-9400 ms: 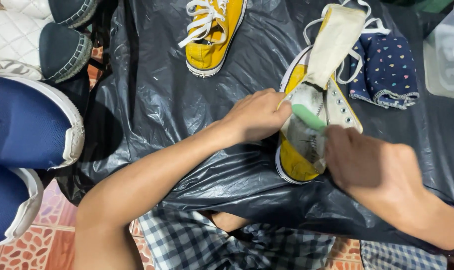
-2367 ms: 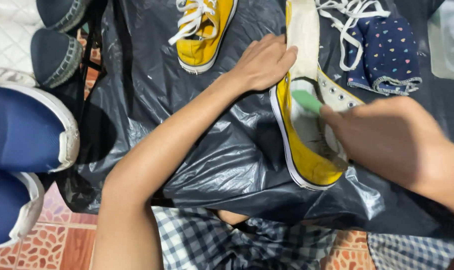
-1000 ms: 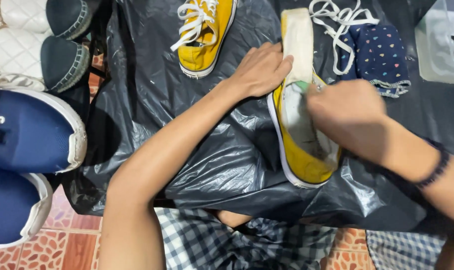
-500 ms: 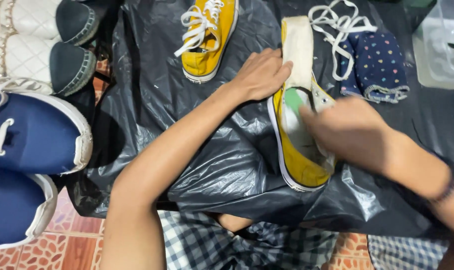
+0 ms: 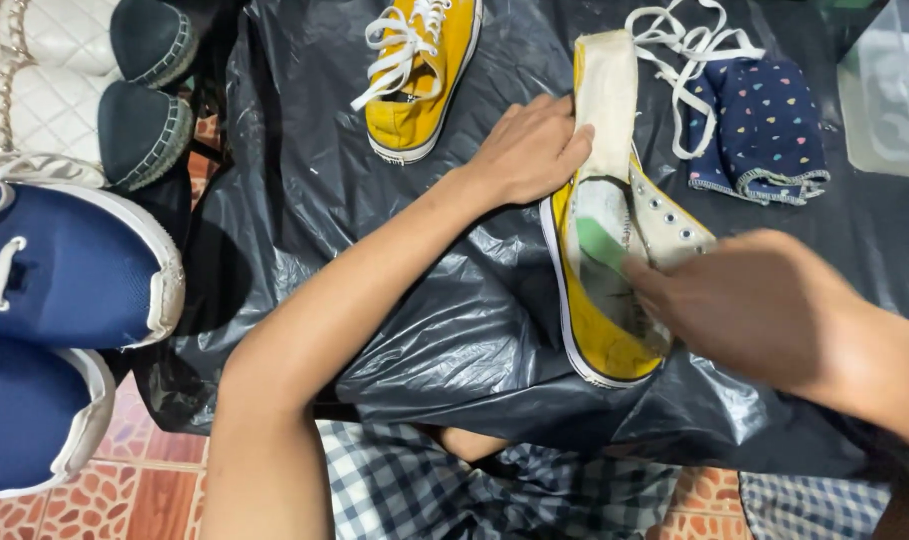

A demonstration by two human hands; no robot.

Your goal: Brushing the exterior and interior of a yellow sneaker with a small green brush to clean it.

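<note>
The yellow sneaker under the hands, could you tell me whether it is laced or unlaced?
Unlaced: the yellow sneaker shows bare eyelets, its tongue folded out flat, and loose white laces lie beyond it.

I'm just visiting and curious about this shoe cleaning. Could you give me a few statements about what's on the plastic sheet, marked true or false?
1. The left hand presses on the open yellow shoe. True.
2. The right hand holds a red brush. False: the brush is green.
3. The second yellow shoe has no laces. False: white laces are in it.
4. Blue shoes sit at the left. True.
</note>
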